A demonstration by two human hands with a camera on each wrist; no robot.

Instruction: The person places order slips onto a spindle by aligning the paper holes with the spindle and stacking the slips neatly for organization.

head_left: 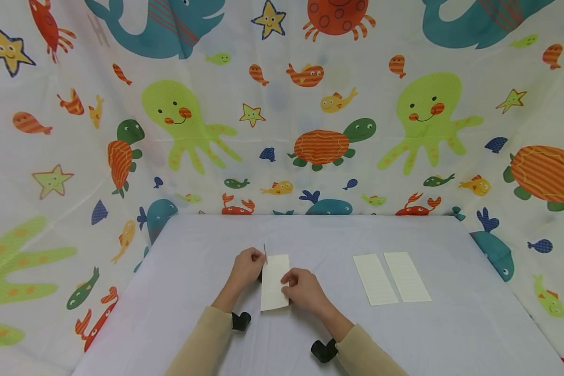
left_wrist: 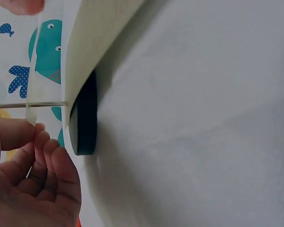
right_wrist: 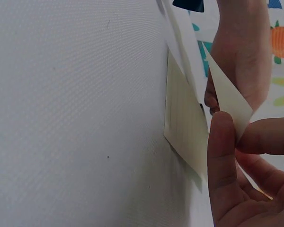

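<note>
A cream lined paper slip (head_left: 274, 284) lies between my hands on the white table. My right hand (head_left: 306, 290) pinches its right edge. The right wrist view shows a raised corner of paper (right_wrist: 229, 92) between that thumb and finger. My left hand (head_left: 246, 267) is at the slip's upper left, its thumb and fingertip pinching the end of a narrow pale strip (left_wrist: 32, 90); whether this belongs to the slip, I cannot tell. A thin stick (left_wrist: 19, 105) crosses the strip just above my left thumb. Partly hidden under the paper is a dark round-edged object (left_wrist: 87, 118).
Two more cream lined slips (head_left: 375, 279) lie side by side on the table (head_left: 451, 334) to the right. A white curtain (head_left: 272, 115) printed with sea animals hangs behind and around the table. Black wrist cameras (head_left: 323, 351) sit at both sleeves.
</note>
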